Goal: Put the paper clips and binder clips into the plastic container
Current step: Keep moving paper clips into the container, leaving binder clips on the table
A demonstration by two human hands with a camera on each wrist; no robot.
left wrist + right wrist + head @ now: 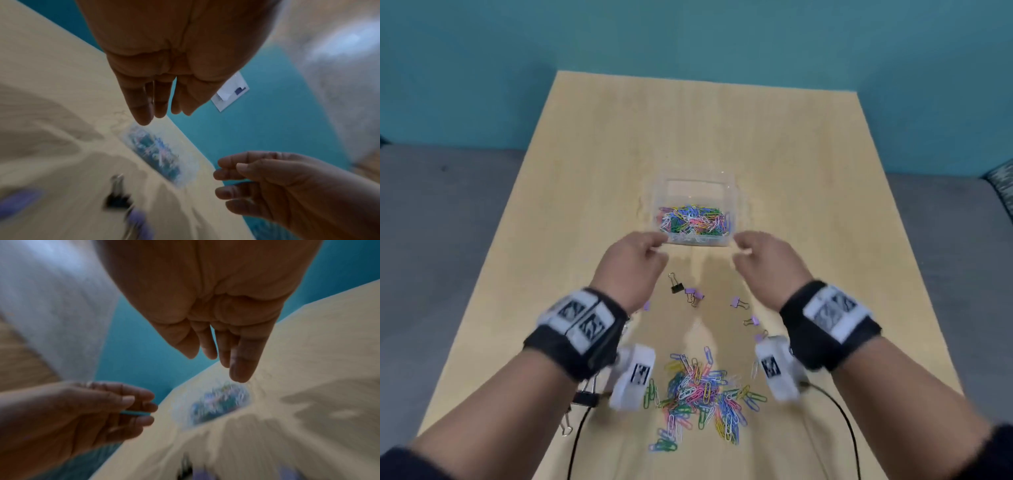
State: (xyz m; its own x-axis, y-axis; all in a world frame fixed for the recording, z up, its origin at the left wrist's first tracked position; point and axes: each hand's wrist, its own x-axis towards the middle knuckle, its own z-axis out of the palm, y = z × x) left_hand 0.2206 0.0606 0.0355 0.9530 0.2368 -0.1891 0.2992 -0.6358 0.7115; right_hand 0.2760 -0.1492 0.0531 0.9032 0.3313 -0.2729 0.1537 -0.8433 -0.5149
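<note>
Wrist views blurred, container (162, 155) contents (smeared)

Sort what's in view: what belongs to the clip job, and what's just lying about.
Job:
plastic container, partly filled with paper clips
loose paper clip pile
black binder clip
purple binder clips
large black binder clips under the left wrist
left hand, right hand

Lying about:
wooden table
black cables

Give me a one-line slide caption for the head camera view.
Both hands, left and right, near the plastic container; paper clips remain.
</note>
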